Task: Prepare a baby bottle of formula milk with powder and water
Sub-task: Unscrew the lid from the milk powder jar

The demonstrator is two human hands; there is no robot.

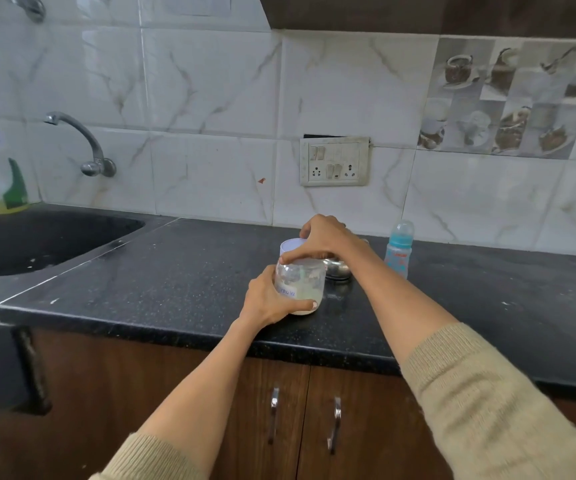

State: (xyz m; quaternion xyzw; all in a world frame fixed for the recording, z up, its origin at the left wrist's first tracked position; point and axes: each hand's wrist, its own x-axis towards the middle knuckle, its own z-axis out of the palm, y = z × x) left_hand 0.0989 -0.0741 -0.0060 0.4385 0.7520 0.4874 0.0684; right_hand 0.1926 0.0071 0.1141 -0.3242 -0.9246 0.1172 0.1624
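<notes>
Powder jar (299,284) stands near bench (162,271) front edge, about mid-length. Clear plastic, prob light & stiff, smooth walls likely slippery; best held low round body, lid (293,246) by rim. Left hand (269,299) wraps the body; right hand (321,237) clasps lid from above. Baby bottle (398,250) stands capped near back edge, right of jar, untouched.

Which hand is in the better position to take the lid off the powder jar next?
The right hand: its grip already sits on the white lid. The left hand holds the powder jar steady on the countertop.
</notes>
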